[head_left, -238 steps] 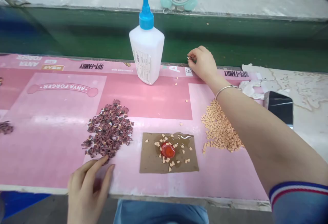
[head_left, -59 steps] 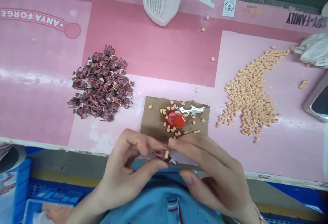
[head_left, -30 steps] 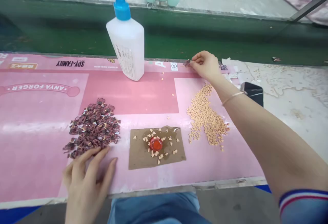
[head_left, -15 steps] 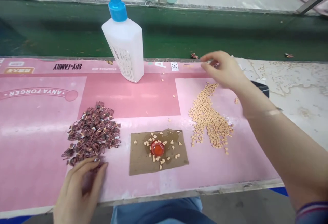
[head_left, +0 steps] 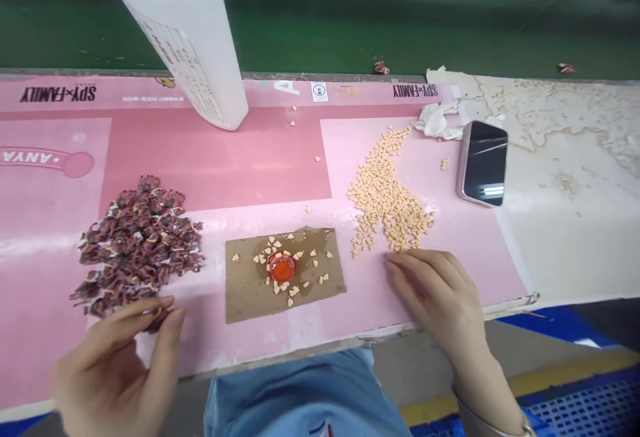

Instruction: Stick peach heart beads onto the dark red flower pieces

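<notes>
My left hand (head_left: 123,363) is at the near edge of a pile of small dark-maroon tufted pieces (head_left: 145,237) with pale loops. Its thumb and index finger are closed around one dark tufted piece (head_left: 157,320), partly hidden by the fingers. My right hand (head_left: 440,297) rests at the near end of a spread of tiny tan pieces (head_left: 385,190), fingertips pinched together at its edge; what they hold, if anything, is hidden. Between the hands lies a brown cardboard piece (head_left: 240,303), wet-looking in places. On it are a small round red dish (head_left: 283,268) and scattered tan pieces.
A white squeeze bottle (head_left: 200,43) stands at the back left. To the right are a phone (head_left: 484,163) and crumpled tissue (head_left: 437,120). The pink printed mat (head_left: 225,170) covers the worktop, with a green strip (head_left: 310,23) behind it.
My right hand has come back from the far edge to the near end of the tan pieces, uncovering the phone and tissue. The left hand remains by the maroon pile. The view has tilted down.
</notes>
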`<state>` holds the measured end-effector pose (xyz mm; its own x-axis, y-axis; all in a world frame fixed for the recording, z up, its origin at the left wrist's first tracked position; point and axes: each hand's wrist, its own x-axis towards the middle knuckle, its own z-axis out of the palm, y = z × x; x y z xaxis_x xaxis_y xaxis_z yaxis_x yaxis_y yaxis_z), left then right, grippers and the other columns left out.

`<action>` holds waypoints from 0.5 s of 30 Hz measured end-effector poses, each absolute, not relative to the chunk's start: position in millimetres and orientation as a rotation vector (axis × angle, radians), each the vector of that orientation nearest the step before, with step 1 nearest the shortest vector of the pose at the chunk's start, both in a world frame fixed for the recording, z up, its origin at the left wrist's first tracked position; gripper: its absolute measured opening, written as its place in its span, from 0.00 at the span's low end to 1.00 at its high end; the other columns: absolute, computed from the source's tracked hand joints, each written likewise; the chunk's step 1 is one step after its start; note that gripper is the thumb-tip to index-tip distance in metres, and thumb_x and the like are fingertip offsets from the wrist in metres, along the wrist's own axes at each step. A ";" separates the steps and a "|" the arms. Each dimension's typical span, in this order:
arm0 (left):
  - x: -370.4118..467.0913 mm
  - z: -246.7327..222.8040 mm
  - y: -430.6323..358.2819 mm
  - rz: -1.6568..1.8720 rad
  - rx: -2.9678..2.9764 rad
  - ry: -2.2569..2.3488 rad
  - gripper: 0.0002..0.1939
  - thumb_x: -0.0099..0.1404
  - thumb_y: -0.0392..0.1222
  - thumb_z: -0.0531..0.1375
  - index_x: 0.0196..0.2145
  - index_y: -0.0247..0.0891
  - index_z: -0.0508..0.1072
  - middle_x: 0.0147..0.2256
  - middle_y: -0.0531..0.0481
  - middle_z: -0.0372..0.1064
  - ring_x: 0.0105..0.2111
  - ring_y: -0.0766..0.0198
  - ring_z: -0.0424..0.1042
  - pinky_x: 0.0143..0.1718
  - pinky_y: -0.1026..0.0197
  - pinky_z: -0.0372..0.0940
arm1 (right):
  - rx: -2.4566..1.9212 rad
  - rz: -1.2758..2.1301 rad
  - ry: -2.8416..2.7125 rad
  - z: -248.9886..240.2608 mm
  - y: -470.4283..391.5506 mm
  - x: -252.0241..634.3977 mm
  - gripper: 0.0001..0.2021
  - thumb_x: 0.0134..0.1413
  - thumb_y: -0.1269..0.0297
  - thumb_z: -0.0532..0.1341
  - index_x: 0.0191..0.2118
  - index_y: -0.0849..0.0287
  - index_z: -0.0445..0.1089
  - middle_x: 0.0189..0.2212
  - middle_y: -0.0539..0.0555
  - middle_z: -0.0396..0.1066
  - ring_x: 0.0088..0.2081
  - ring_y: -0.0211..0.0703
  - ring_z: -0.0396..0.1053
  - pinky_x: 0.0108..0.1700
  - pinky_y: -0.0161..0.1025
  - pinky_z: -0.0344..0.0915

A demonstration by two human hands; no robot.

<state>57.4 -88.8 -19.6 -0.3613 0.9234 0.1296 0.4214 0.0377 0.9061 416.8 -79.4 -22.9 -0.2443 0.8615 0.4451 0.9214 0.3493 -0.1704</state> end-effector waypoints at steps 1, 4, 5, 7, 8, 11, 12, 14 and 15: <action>68.0 -13.6 -85.5 1.340 1.295 1.827 0.11 0.64 0.30 0.71 0.37 0.40 0.74 0.41 0.51 0.78 0.39 0.64 0.80 0.46 0.63 0.77 | -1.560 -0.196 -2.145 -23.7 -76.5 415.2 0.04 0.70 0.72 0.65 0.48 0.59 0.74 0.38 0.56 0.79 0.38 0.46 0.74 0.42 0.43 0.73; 85.2 -3.7 -81.9 1.348 1.239 1.809 0.11 0.61 0.28 0.70 0.34 0.40 0.74 0.37 0.53 0.80 0.37 0.67 0.82 0.44 0.69 0.78 | -1.547 -0.237 -2.168 -21.1 -64.8 411.1 0.03 0.69 0.72 0.66 0.46 0.59 0.75 0.37 0.55 0.79 0.38 0.47 0.73 0.42 0.44 0.71; 85.6 -3.5 -82.9 1.334 1.262 1.793 0.11 0.61 0.28 0.70 0.34 0.41 0.74 0.36 0.54 0.80 0.36 0.68 0.82 0.43 0.71 0.78 | -1.537 -0.249 -2.184 -19.4 -61.2 410.0 0.03 0.69 0.72 0.67 0.45 0.59 0.75 0.37 0.54 0.79 0.38 0.47 0.73 0.42 0.44 0.71; 81.4 -6.1 -86.9 1.326 1.282 1.795 0.11 0.62 0.28 0.70 0.36 0.41 0.74 0.36 0.54 0.80 0.36 0.69 0.82 0.42 0.75 0.77 | -1.522 -0.268 -2.217 -16.2 -55.9 408.0 0.03 0.68 0.73 0.67 0.43 0.59 0.75 0.35 0.53 0.80 0.37 0.47 0.72 0.40 0.44 0.70; 78.3 -8.0 -89.3 1.332 1.284 1.799 0.13 0.61 0.28 0.70 0.37 0.41 0.74 0.36 0.54 0.81 0.37 0.69 0.83 0.43 0.76 0.77 | -1.514 -0.271 -2.232 -15.0 -54.1 407.3 0.03 0.68 0.73 0.67 0.42 0.59 0.75 0.35 0.53 0.80 0.37 0.46 0.72 0.40 0.44 0.70; 72.9 -11.0 -94.2 1.358 1.237 1.833 0.15 0.58 0.28 0.72 0.39 0.41 0.74 0.36 0.54 0.80 0.37 0.68 0.83 0.42 0.76 0.77 | -1.482 -0.284 -2.272 -13.7 -50.5 406.0 0.04 0.68 0.74 0.66 0.40 0.59 0.74 0.34 0.52 0.80 0.36 0.45 0.72 0.39 0.42 0.69; 73.2 -10.7 -94.5 1.356 1.217 1.843 0.15 0.58 0.29 0.72 0.38 0.41 0.73 0.36 0.54 0.80 0.37 0.68 0.83 0.42 0.76 0.77 | -1.472 -0.293 -2.290 -13.8 -49.6 405.9 0.04 0.68 0.74 0.66 0.40 0.59 0.74 0.34 0.52 0.80 0.36 0.45 0.72 0.39 0.42 0.69; 76.0 -8.9 -93.5 1.346 1.184 1.861 0.14 0.59 0.30 0.71 0.38 0.41 0.73 0.36 0.54 0.80 0.36 0.69 0.83 0.41 0.77 0.77 | -1.458 -0.305 -2.322 -14.1 -48.0 406.3 0.04 0.68 0.74 0.66 0.40 0.58 0.74 0.33 0.52 0.80 0.36 0.45 0.72 0.38 0.41 0.69; 77.8 -7.9 -92.4 1.337 1.174 1.862 0.14 0.59 0.30 0.70 0.38 0.41 0.72 0.36 0.54 0.80 0.36 0.69 0.83 0.42 0.77 0.77 | -1.456 -0.304 -2.332 -14.2 -47.3 406.5 0.05 0.68 0.74 0.66 0.39 0.58 0.73 0.33 0.52 0.79 0.36 0.45 0.72 0.38 0.41 0.69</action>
